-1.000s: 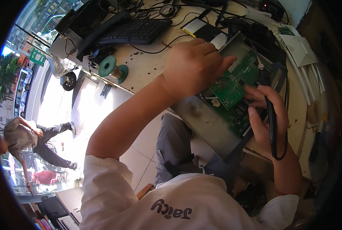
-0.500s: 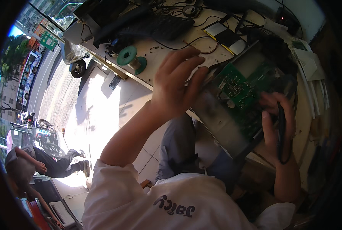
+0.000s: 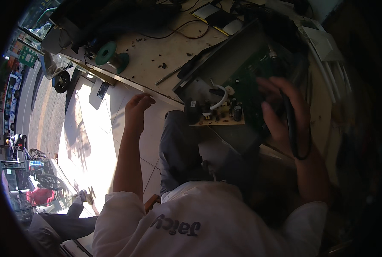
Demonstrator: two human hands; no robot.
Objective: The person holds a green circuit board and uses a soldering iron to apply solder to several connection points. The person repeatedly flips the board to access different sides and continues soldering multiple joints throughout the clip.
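My right hand (image 3: pixel 281 109) is closed around a dark, slim tool (image 3: pixel 288 118) that looks like a soldering iron; its black cord loops by the wrist. Below that hand lies a dim green circuit board (image 3: pixel 243 92) in a grey metal casing (image 3: pixel 236 51), tilted at the table's front edge. In the casing's near corner sits a tan power board (image 3: pixel 218 121) with black capacitors and a thick white cable (image 3: pixel 220 103). My left hand (image 3: pixel 139 107) hangs apart from it, left of the table edge, fingers curled; anything inside them is hidden.
A teal spool (image 3: pixel 107 55) stands at the table's left edge. Small dark crumbs (image 3: pixel 163 65) and a thin rod (image 3: pixel 168 76) lie on the table (image 3: pixel 146 60). Further back are a yellow-edged flat part (image 3: pixel 218 19) and cables. White strips (image 3: pixel 328 64) lie right. Another person's legs (image 3: pixel 66 222) show lower left.
My left hand has left the casing and moved down and left, its fingers curling. My right hand stays over the board. The power board now shows where bare grey metal was. My view has shifted.
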